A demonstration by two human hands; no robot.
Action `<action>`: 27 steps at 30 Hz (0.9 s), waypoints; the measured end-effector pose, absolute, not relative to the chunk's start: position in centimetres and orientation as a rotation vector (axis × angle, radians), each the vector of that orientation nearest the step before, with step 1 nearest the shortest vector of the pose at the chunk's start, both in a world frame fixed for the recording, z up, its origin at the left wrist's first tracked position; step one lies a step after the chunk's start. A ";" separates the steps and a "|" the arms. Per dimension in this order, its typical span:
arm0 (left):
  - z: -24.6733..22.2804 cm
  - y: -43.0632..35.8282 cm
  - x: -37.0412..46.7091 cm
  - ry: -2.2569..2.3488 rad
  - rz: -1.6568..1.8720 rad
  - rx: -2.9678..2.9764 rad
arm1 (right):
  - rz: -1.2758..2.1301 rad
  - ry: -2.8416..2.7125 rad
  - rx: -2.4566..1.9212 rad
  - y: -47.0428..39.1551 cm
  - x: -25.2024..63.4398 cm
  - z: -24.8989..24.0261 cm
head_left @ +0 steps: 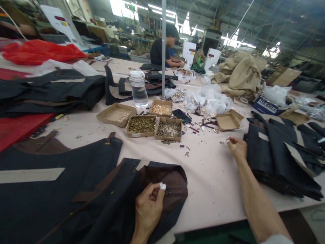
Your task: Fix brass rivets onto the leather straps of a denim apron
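Note:
My left hand [149, 206] is over a dark garment piece with brown lining [175, 176]. Its thumb and forefinger, both with white coverings on the tips, are pinched together; anything between them is too small to make out. Farther right, my right hand [237, 148] is above the table beside a stack of folded dark fabric pieces [269, 152]. White also covers its fingertips, and the fingers are curled in, hiding what they may hold. A small metal fitting [221, 143] lies just left of them. Another dark piece with a beige strip [30, 175] spreads across the left.
Cardboard trays of small metal parts, one with brass pieces [141, 125], stand mid-table near a phone [181, 116] and a water jar [138, 89]. A metal pole [164, 51] rises behind. Across the table a person [162, 51] is beside white machines [189, 54].

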State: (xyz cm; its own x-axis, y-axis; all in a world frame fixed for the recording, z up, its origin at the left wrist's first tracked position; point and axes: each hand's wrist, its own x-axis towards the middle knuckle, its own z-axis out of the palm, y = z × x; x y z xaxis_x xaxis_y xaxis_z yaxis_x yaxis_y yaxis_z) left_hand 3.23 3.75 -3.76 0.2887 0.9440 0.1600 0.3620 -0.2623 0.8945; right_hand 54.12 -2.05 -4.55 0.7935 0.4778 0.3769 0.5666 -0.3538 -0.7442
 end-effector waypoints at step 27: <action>-1.5 2.4 2.5 1.251 0.877 1.840 | 0.158 -1.507 -2.200 19.2 42.9 -3.0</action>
